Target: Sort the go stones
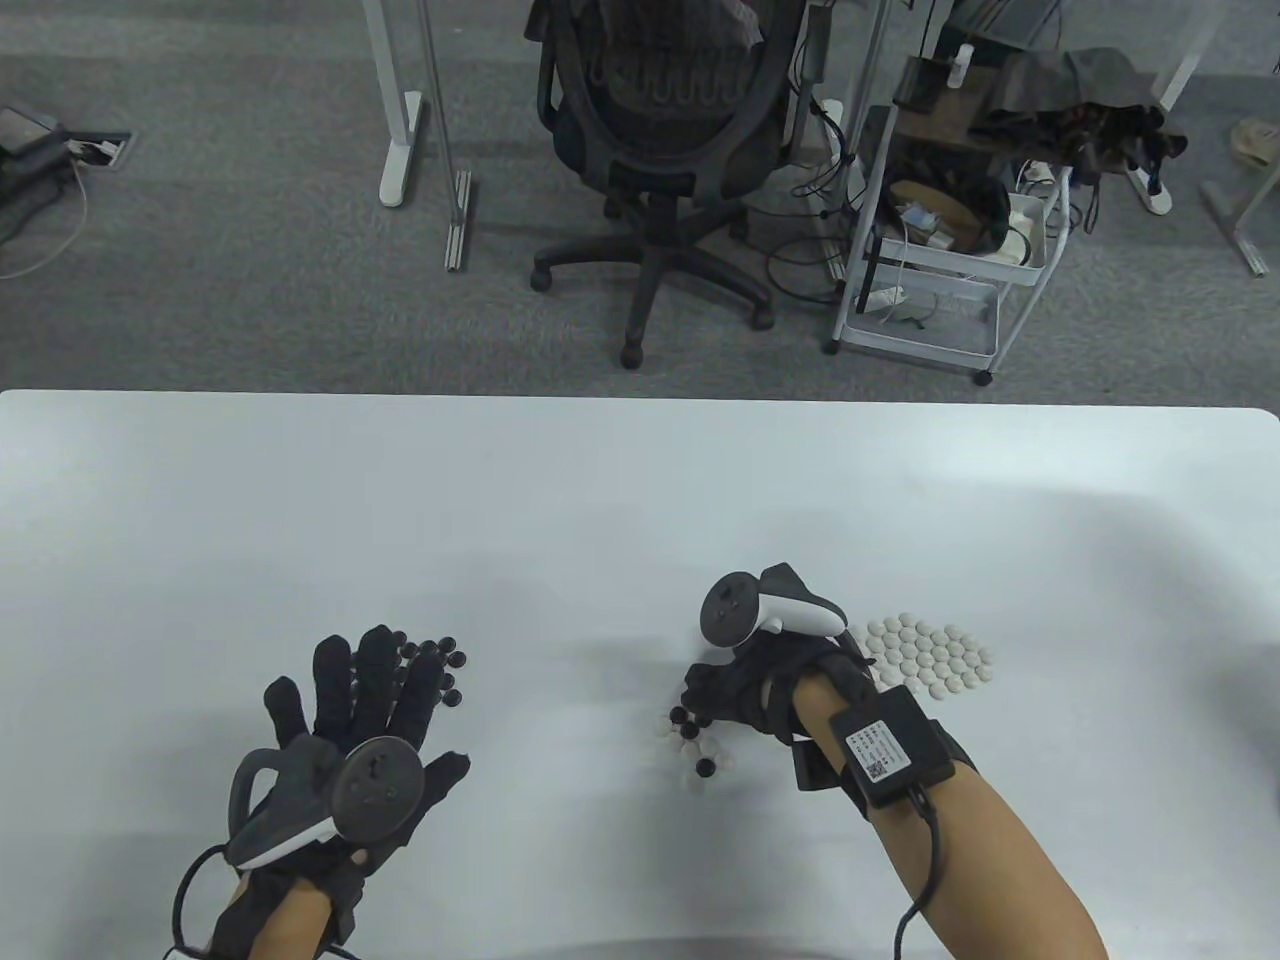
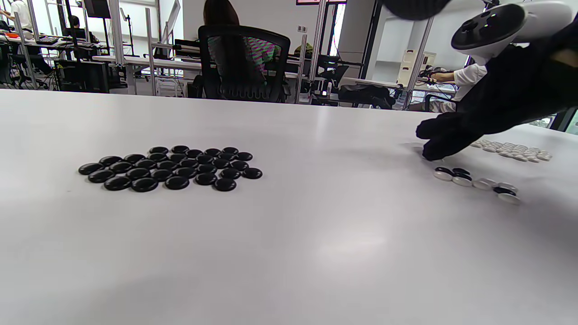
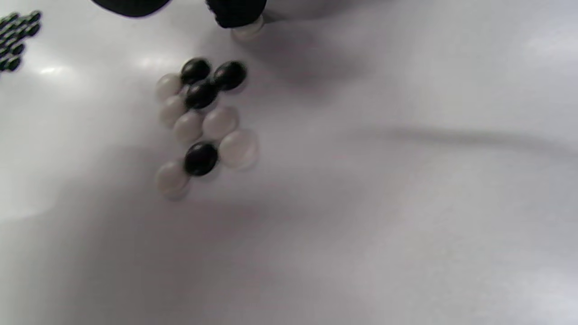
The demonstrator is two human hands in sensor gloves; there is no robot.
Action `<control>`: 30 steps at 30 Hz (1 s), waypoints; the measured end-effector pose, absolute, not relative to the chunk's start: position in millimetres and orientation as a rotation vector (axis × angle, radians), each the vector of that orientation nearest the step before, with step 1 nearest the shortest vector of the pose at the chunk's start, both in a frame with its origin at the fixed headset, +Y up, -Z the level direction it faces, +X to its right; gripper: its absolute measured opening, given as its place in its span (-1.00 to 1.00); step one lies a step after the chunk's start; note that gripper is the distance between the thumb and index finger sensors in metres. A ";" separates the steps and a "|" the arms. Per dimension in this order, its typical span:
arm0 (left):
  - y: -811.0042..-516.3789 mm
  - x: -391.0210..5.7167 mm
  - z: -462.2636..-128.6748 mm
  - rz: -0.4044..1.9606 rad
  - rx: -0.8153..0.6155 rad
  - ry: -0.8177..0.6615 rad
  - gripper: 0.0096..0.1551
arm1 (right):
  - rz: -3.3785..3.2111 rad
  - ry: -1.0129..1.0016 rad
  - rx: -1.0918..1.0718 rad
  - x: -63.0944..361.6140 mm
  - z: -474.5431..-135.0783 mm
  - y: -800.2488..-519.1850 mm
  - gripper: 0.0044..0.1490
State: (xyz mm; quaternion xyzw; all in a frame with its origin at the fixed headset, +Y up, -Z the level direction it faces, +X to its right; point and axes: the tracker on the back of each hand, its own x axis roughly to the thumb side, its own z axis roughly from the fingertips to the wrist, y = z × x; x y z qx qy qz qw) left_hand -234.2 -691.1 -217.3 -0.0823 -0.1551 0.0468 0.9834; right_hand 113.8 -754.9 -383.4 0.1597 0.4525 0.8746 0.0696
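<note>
The black stones are seen to be glossy and smooth, with highlights reflected on them. The white stones appear matt. A smooth, faintly sheened white surface is shown. Both gloves are made of matt black cloth.

- Sorted cluster of glossy black round Go stones: lying flat in tight rows on the white table, left side. In the table view, partly hidden under the left hand's fingers.
- Sorted patch of matte white round Go stones: flat, packed in neat rows, on the right side, well apart from the black cluster.
- Small mixed pile of black and white stones: between the two sorted groups, nearer the white patch. Stones touch, some overlap.
- One single white stone: just beside the mixed pile, with a gloved fingertip on it.
</note>
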 end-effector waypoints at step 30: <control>-691.2 -232.9 -217.5 0.091 -0.179 -0.306 -0.07 | 2.729 1.263 0.226 208.7 -380.8 -731.7 -0.20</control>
